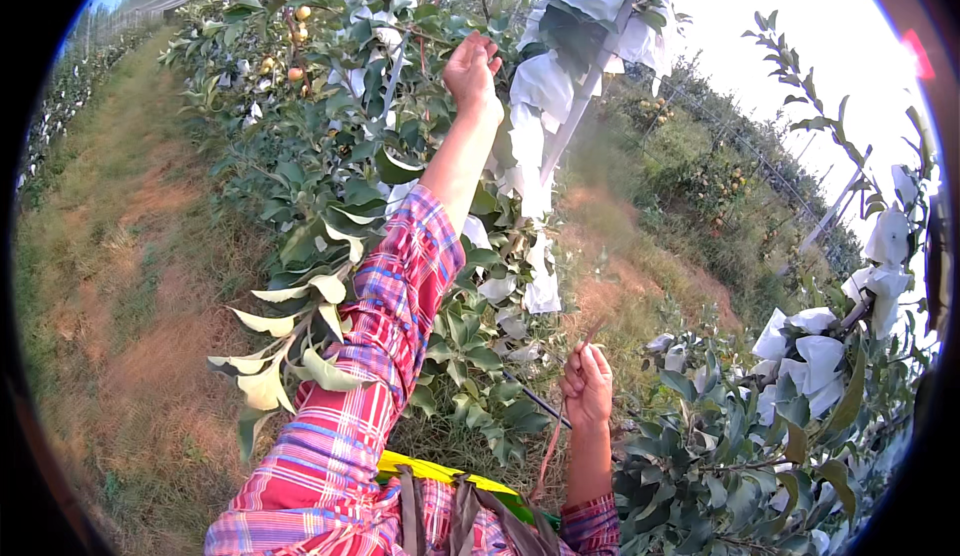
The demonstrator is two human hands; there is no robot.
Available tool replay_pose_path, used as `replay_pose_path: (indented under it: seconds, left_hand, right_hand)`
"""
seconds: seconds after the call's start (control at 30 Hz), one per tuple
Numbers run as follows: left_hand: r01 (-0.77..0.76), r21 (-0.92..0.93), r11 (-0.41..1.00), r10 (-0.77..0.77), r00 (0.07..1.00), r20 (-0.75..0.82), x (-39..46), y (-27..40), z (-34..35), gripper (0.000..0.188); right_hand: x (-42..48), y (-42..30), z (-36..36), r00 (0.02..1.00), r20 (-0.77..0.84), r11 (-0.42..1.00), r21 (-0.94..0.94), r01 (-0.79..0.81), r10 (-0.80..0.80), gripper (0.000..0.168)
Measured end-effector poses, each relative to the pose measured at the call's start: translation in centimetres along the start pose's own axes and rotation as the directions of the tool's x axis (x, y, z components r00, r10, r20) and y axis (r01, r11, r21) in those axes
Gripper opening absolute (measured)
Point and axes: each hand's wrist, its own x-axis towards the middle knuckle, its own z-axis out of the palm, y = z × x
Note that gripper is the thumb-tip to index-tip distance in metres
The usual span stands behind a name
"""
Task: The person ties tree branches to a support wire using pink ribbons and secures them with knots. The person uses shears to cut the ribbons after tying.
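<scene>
My left hand (472, 74) is raised at the upper middle, among the leafy branches of an apple tree (322, 143). Its fingers are curled beside a thin branch; whether they pinch anything is unclear. Lower down, my right hand (587, 383) is closed on a thin reddish-brown cord (551, 447), whose lower part trails toward my waist. A short end of it sticks up above the fingers. White bags (544, 87) hang to the right of my left hand. A leafy shoot (281, 353) with pale leaf undersides lies against my left sleeve.
A pale slanted post (592, 83) rises beside the bags. More bagged branches (810, 361) stand at right. Uncovered apples (295, 74) hang at upper left. A grassy lane (150, 256) runs along the left. A yellow and green item (442, 472) and dark straps (461, 511) are at my waist.
</scene>
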Motion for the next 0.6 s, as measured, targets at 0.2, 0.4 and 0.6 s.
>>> replay_pose_path:
  seconds: [0.2,0.4,0.6]
  left_hand:
    - [0.03,0.165,0.986,-0.062,0.979,0.192,1.1,-0.6,-0.7,0.035]
    - [0.019,0.258,0.966,-0.136,0.886,0.444,4.1,-0.1,-2.7,0.033]
    - [0.005,0.293,0.956,-0.19,0.772,0.606,4.6,1.0,-3.1,0.032]
  right_hand:
    - [8.7,-3.2,5.3,0.989,0.094,0.993,-0.033,0.115,-0.112,0.013]
    - [19.7,-4.8,16.5,0.932,0.315,0.972,-0.084,0.218,-0.181,0.014]
    - [26.9,-5.6,24.0,0.865,0.482,0.938,-0.216,0.27,-0.138,0.013]
